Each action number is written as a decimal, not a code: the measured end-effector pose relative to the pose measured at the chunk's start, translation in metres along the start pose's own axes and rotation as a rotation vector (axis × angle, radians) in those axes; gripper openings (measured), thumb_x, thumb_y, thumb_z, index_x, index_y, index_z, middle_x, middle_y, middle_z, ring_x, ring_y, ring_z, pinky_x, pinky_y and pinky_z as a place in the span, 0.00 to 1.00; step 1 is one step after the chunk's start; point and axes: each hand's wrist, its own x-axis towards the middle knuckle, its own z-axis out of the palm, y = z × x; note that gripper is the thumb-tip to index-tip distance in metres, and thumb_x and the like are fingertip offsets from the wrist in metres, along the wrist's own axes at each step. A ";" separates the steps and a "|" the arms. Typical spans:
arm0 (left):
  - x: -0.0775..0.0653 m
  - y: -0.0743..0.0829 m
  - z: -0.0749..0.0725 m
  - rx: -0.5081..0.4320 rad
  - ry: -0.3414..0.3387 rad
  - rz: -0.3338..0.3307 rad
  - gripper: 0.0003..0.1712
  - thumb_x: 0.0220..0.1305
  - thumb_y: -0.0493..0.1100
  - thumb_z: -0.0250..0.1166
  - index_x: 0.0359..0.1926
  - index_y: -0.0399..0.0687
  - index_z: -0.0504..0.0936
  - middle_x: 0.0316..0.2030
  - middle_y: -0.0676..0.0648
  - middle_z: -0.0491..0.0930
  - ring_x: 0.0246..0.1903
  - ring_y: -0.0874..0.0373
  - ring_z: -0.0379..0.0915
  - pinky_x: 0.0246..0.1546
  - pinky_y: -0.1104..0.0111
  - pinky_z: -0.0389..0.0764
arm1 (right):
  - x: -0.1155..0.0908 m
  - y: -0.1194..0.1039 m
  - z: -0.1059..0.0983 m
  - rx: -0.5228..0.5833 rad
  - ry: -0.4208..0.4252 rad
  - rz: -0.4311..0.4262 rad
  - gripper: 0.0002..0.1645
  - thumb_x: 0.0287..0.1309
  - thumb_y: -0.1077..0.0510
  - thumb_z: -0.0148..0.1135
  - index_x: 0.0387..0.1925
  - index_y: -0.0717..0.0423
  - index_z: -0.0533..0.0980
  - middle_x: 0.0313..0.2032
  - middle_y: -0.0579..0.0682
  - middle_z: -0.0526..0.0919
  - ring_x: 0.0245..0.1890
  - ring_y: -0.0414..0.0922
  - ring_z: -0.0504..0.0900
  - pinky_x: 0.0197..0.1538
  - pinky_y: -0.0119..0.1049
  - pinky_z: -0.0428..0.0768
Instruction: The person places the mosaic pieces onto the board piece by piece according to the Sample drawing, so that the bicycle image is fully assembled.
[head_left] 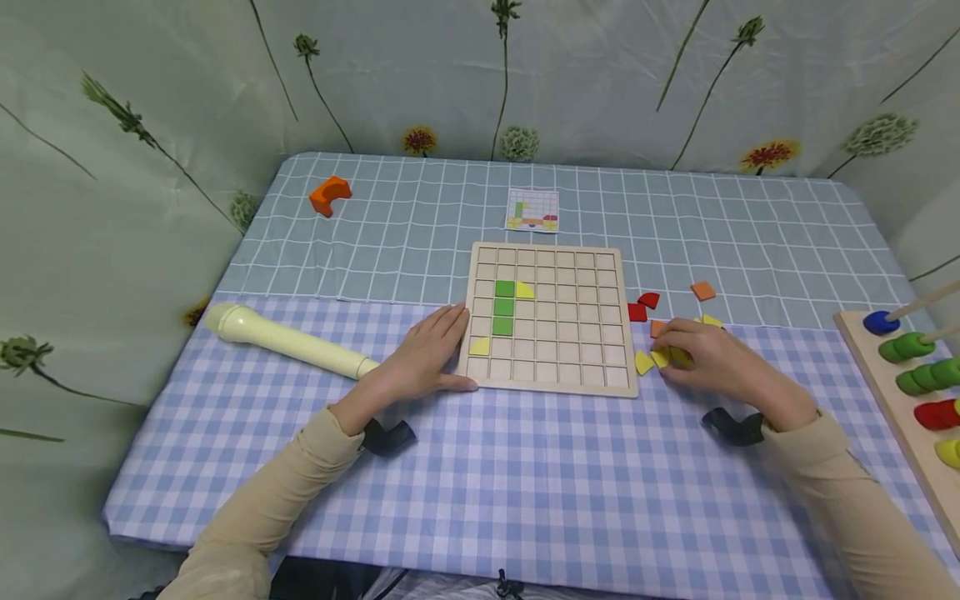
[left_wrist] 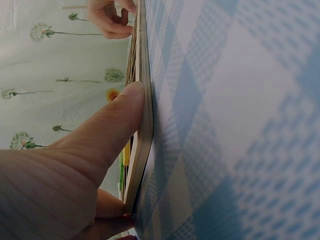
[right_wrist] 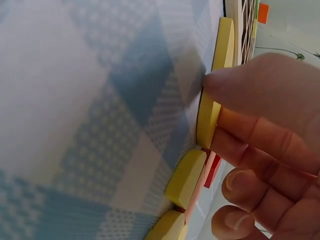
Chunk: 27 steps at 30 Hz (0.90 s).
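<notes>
Over there the pale wooden grid board [head_left: 587,332] lies flat, three green squares [head_left: 503,307] stacked in one column, two curved yellow pieces [head_left: 524,290] set nearby. The left hand [head_left: 429,354] rests against its left edge; beyond its right edge, the right hand [head_left: 708,354] pinches a loose yellow piece [head_left: 660,357] beside red pieces [head_left: 637,312].

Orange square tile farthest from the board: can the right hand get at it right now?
Probably yes: the orange square tile lies uncovered, a little beyond the right hand. That hand seems to pinch a yellow piece, which it would likely have to release first.
</notes>
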 end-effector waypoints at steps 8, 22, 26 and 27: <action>0.001 0.000 0.000 0.003 -0.001 -0.002 0.59 0.54 0.61 0.65 0.72 0.33 0.45 0.73 0.37 0.45 0.73 0.41 0.40 0.71 0.47 0.50 | 0.001 0.001 0.004 0.000 0.035 0.009 0.14 0.42 0.62 0.71 0.36 0.60 0.82 0.40 0.54 0.83 0.38 0.46 0.77 0.41 0.44 0.80; 0.000 0.000 -0.001 0.004 -0.007 0.001 0.59 0.55 0.62 0.65 0.72 0.33 0.44 0.73 0.36 0.45 0.73 0.40 0.39 0.70 0.46 0.50 | 0.006 -0.009 0.010 0.001 0.234 -0.133 0.13 0.37 0.62 0.73 0.30 0.56 0.81 0.29 0.46 0.80 0.27 0.37 0.70 0.29 0.29 0.73; 0.000 0.000 -0.001 0.006 -0.009 -0.002 0.59 0.55 0.62 0.65 0.72 0.33 0.44 0.73 0.36 0.45 0.73 0.40 0.39 0.70 0.46 0.50 | 0.013 -0.018 0.014 0.015 0.269 -0.198 0.13 0.36 0.61 0.74 0.29 0.56 0.80 0.30 0.46 0.82 0.26 0.37 0.72 0.29 0.29 0.73; 0.000 0.001 -0.002 0.005 -0.010 -0.004 0.59 0.55 0.62 0.65 0.72 0.33 0.44 0.73 0.36 0.45 0.73 0.41 0.39 0.71 0.46 0.50 | 0.015 -0.021 0.016 0.016 0.271 -0.208 0.13 0.36 0.60 0.74 0.29 0.56 0.81 0.30 0.46 0.82 0.27 0.37 0.73 0.29 0.30 0.74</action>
